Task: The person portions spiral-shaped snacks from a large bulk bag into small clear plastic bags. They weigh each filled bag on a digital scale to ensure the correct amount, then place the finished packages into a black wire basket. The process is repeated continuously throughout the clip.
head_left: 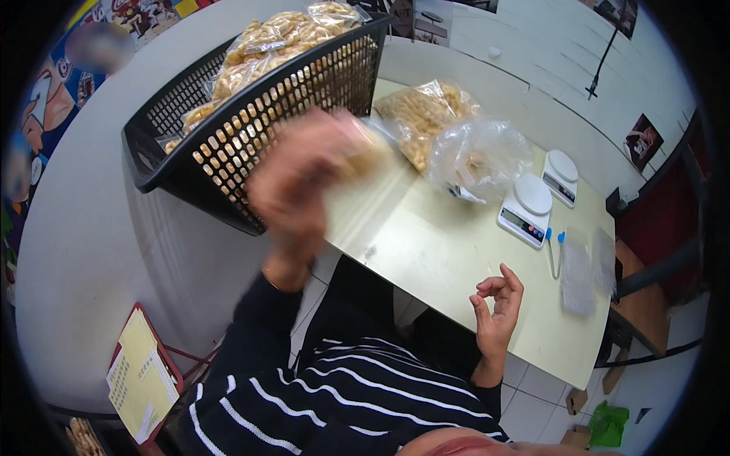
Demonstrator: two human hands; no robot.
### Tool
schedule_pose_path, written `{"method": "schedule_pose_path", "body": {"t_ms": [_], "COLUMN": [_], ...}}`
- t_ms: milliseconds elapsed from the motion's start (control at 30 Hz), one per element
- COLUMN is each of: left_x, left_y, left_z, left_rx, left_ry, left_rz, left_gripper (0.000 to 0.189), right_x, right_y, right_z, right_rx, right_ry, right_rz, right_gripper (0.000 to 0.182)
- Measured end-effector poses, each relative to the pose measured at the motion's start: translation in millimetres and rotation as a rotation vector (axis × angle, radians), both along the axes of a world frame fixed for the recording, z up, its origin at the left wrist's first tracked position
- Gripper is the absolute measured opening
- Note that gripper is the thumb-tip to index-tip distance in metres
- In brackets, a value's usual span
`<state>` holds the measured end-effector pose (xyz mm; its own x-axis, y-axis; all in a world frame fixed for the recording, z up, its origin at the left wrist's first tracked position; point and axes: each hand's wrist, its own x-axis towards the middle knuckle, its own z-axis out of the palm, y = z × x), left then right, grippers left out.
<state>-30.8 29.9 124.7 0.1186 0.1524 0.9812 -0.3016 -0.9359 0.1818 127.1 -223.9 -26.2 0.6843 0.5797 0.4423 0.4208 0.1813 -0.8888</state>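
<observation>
My left hand (293,171) is blurred by motion in front of the black plastic basket (268,108). Its fingers are around a small yellowish packet (365,157), too blurred to make out fully. Clear bags of pale yellow snack pieces (279,37) are heaped inside the basket. My right hand (497,319) is over the near edge of the cream table (433,245), with nothing in it and thumb and fingers apart. Beyond the hands lies a large clear bag of the snack pieces (425,117), and against it a crumpled clear plastic bag (479,159).
Two white digital kitchen scales (524,211) stand at the table's right. Beside them are blue-tipped tongs (553,253) and flat clear plastic bags (577,279). A red clipboard with yellow paper (142,376) is at lower left. A green plastic bag (609,424) lies on the floor.
</observation>
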Motion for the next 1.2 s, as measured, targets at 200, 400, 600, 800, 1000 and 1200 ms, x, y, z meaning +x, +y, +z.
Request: {"method": "schedule_pose_path", "body": {"t_ms": [200, 400, 600, 800, 1000, 1200], "left_x": [-13.8, 23.7, 100.0, 151.0, 176.6, 189.2], "left_y": [91.8, 101.0, 40.4, -11.4, -46.7, -64.4], "left_z": [111.2, 81.5, 20.8, -16.8, -30.9, -46.6], "left_rx": [0.524, 0.317, 0.334, 0.285, 0.251, 0.223], "left_ry": [-0.164, 0.101, 0.376, 0.582, 0.656, 0.721], "left_rz": [1.075, 1.192, 0.815, 0.407, 0.184, -0.010], "left_gripper": [0.035, 0.055, 0.046, 0.043, 0.036, 0.031], "right_x": [3.7, 22.4, 65.8, 129.4, 164.4, 171.2], "right_y": [-18.5, -49.1, -107.2, -148.5, -151.2, -147.1], "right_z": [-6.1, -3.1, 20.0, 31.2, 12.7, 22.0], "right_rx": [0.025, -0.006, -0.278, -0.637, -0.905, -1.002], "right_ry": [0.033, -0.027, -0.295, -0.586, -0.598, -0.587], "right_rz": [-0.056, -0.207, -0.546, -0.668, -0.623, -0.534], "right_gripper": [0.060, 0.051, 0.039, 0.038, 0.036, 0.014]}}
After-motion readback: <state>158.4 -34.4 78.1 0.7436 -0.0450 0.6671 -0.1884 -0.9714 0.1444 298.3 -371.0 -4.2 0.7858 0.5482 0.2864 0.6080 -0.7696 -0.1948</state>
